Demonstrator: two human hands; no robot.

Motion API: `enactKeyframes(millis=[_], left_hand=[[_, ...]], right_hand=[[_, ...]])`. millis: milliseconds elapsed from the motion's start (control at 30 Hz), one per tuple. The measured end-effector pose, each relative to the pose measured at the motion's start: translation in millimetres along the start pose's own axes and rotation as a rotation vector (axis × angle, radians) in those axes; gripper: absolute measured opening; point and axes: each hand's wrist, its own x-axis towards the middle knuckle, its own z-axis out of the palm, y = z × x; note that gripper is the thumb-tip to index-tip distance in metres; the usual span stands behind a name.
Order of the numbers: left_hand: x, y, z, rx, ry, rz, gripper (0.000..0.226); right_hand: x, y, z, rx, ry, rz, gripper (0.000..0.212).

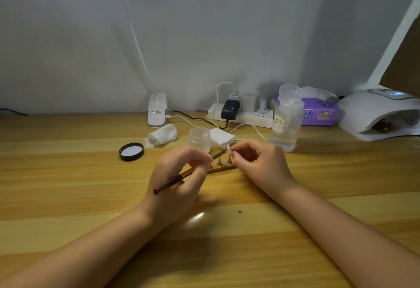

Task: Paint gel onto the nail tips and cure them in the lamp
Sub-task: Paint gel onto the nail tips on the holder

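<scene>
— What do we see from the head camera, taking the wooden strip [223, 169] at the middle of the table [68, 162] as our landmark?

— We see the left hand [179, 181] just on the near left of the strip, its fingers curled round a brush [181, 177] (dark handle end toward us, amber middle, tip pointing away and to the right). The brush tip meets a small pinkish nail tip [228, 147] held above the strip.

— And the right hand?

— We see the right hand [261, 160] on the strip's right side, thumb and fingers pinching the stand that carries that nail tip. Two metal holders [219, 162] stand upright on the strip below it.

— What lies around?

— Just behind the strip we see a small clear jar [200, 140], open, and a white box [221, 137] beside it. Left of the strip lies a black lid [131, 151], inner side up, and behind that a crumpled white wipe [162, 137]. Behind and to the right of the strip stands a clear pump bottle [286, 119]. Far right of the strip sits the white curing lamp [377, 115], something dark inside its mouth (we cannot tell what). Between bottle and lamp lies a purple tissue pack [318, 113]; a power strip [241, 116] lies against the wall.
</scene>
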Motion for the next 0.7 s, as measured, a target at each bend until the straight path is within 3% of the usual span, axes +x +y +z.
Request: enactKeyframes(millis=[700], left_hand=[[0.8, -1.3, 1.9, 0.021, -0.033, -0.006, 0.029]], right_hand=[[-0.4, -0.5, 0.6, -0.053, -0.002, -0.049, 0.011]])
